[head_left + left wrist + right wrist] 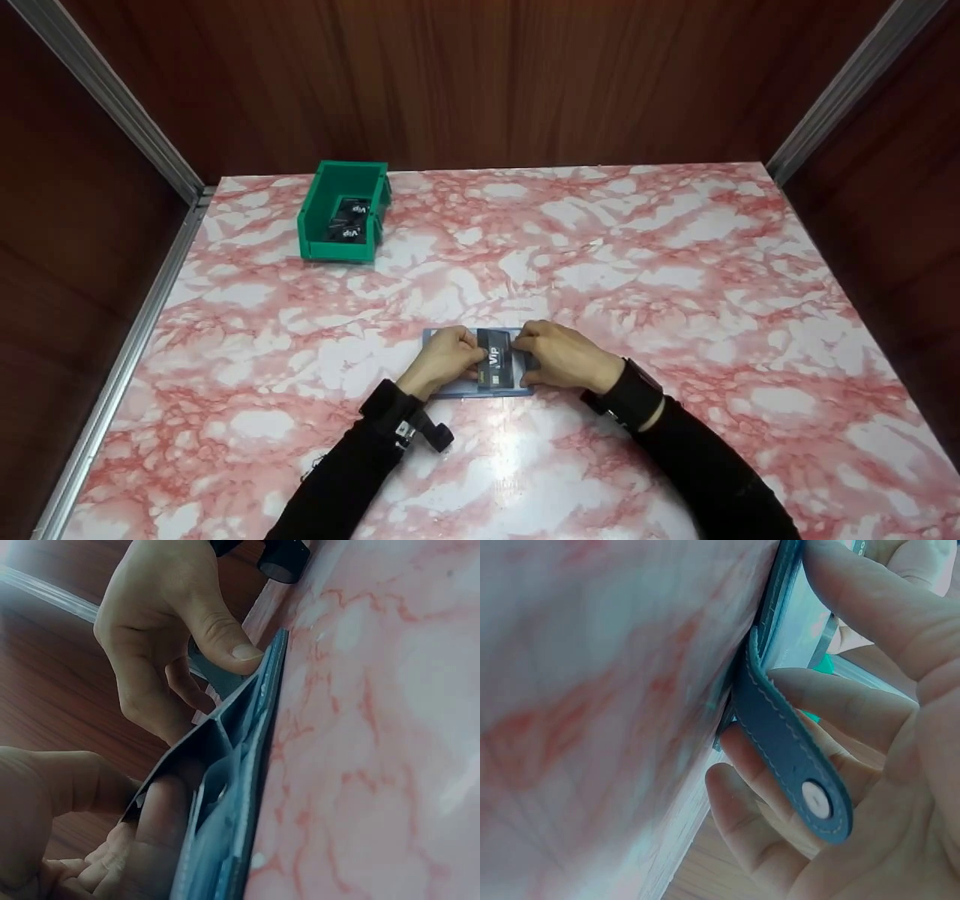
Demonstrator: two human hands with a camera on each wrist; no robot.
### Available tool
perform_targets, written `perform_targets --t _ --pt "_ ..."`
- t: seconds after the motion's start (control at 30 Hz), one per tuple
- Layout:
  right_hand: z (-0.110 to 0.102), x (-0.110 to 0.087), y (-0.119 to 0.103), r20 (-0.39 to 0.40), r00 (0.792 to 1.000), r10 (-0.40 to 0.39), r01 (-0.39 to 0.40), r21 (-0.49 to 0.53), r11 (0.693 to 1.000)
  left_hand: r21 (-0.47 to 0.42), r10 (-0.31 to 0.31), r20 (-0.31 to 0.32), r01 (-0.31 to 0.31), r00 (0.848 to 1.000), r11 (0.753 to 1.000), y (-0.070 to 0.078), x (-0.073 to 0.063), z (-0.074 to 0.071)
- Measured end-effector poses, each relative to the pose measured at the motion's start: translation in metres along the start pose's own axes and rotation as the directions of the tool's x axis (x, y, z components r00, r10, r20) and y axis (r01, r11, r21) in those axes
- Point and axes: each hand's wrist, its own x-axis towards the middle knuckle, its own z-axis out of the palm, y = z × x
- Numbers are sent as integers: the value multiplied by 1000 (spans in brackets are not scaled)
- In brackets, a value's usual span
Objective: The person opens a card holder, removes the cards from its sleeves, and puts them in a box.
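Observation:
A blue-grey card wallet [456,389] lies opened on the table between both hands. Over its middle stands a dark card marked "Vip" [495,369]. My left hand [444,356] pinches the card at its left edge; the left wrist view shows a finger [161,814] behind a raised leaf of the wallet. The right hand [566,355] grips the wallet's right side, its thumb [225,641] on the edge. A stitched strap with a metal snap [791,754] sticks out beside the right fingers. Fingers hide part of the card and the wallet's pockets.
A green open-front bin [337,252] stands at the back left of the table, holding several black "Vip" cards [349,219]. The table top [637,262] has a red and white marbled pattern. Dark wooden walls [487,82] rise behind and at both sides.

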Motion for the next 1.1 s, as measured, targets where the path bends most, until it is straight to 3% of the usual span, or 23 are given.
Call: perform_targets --t 0.77,1.1 --pt "1 1 0 -4 1000 0 0 -1 1000 -60 37 -17 -38 999 997 -3 -1 -2" --pt "0 0 0 20 1000 16 -16 -4 1000 -71 19 -39 -22 999 997 -3 -1 -3"
